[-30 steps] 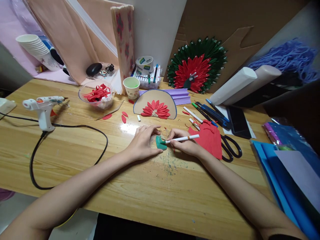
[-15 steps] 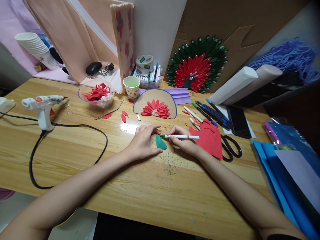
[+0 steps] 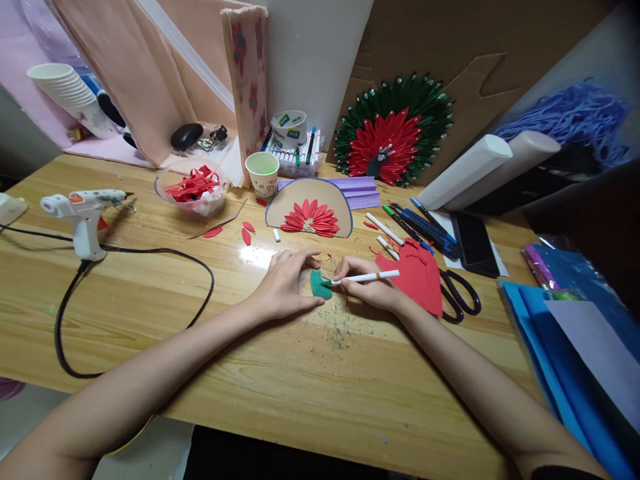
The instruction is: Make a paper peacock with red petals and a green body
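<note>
A small green paper piece (image 3: 319,285) lies on the wooden table (image 3: 310,373) between my hands. My left hand (image 3: 285,283) rests beside it with fingers curved, fingertips pressing on the piece's left edge. My right hand (image 3: 367,288) pinches a white marker pen (image 3: 367,277), its green tip touching the green piece. A red paper sheet (image 3: 417,275) lies just right of my right hand, with black scissors (image 3: 463,297) beyond it.
A half-round card with red petals (image 3: 310,215), a paper cup (image 3: 263,173), a bowl of red strips (image 3: 193,188) and a glue gun (image 3: 83,210) with its black cable stand farther back. Pens (image 3: 415,225), a phone (image 3: 474,243) and blue sheets (image 3: 565,333) occupy the right.
The marker tip swung up off the green piece half a second ago and has come back down onto it. My left hand has stayed in place.
</note>
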The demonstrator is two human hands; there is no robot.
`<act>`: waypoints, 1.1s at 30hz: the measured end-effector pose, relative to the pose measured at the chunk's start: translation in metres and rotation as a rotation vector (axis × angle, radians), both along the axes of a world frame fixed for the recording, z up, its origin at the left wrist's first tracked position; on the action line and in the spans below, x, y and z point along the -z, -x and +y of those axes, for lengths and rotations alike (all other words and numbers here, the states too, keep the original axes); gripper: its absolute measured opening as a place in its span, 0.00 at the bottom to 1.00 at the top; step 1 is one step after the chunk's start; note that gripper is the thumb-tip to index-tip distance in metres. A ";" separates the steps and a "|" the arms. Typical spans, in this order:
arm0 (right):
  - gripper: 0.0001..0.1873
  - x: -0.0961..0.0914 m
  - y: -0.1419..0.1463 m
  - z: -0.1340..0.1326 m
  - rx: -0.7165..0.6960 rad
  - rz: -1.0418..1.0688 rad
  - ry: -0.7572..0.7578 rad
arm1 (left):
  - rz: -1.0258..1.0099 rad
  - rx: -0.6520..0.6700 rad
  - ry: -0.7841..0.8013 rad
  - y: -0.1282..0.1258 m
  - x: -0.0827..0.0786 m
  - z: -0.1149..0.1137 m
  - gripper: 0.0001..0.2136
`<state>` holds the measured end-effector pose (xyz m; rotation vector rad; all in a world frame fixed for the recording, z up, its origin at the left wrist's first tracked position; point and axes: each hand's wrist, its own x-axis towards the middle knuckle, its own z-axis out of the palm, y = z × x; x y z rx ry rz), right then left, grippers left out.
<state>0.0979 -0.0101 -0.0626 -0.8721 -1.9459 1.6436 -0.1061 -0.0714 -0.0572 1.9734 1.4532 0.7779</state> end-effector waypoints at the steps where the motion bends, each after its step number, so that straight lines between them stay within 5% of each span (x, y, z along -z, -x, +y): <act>1: 0.13 0.001 -0.001 0.000 -0.024 0.005 0.021 | 0.002 -0.002 0.005 0.000 0.000 0.000 0.35; 10: 0.12 0.003 -0.003 0.001 -0.068 0.009 0.051 | 0.002 -0.006 0.014 -0.001 -0.002 0.000 0.33; 23: 0.02 -0.003 0.002 -0.003 0.070 -0.088 -0.229 | 0.002 -0.016 -0.036 0.000 0.001 0.000 0.35; 33: 0.04 0.004 -0.001 -0.002 0.065 -0.092 -0.230 | 0.000 -0.019 -0.040 0.000 0.004 0.000 0.33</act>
